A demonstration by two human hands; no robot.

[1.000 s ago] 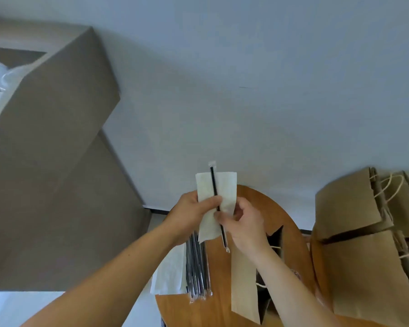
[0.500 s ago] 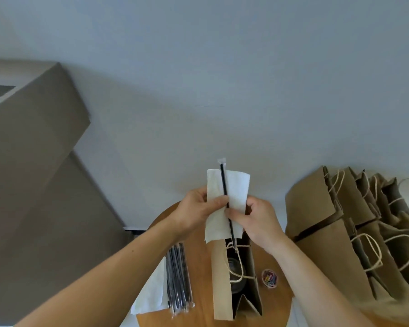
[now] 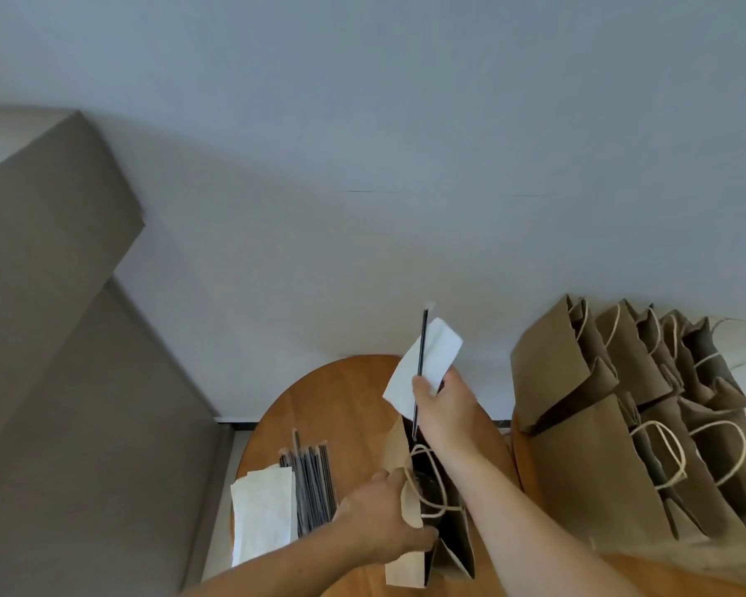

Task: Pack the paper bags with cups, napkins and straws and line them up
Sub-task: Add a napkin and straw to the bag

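An open brown paper bag (image 3: 410, 553) stands on the round wooden table (image 3: 341, 402), with a dark cup partly visible inside it. My left hand (image 3: 380, 523) grips the bag's near left edge. My right hand (image 3: 442, 407) holds a white napkin (image 3: 433, 359) and a black wrapped straw (image 3: 421, 364) together above the bag's mouth; the straw's lower end points into the opening. A stack of white napkins (image 3: 261, 514) and a bundle of wrapped straws (image 3: 311, 484) lie on the table to the left.
Several brown paper bags with rope handles (image 3: 621, 424) stand packed in rows on a second table at the right. A grey-brown cabinet or wall block (image 3: 61, 338) fills the left. The pale wall is behind the tables.
My left hand let go of the napkin and straw and moved down to grip the bag's edge. My right hand alone now holds the napkin and straw, tilted over the bag.
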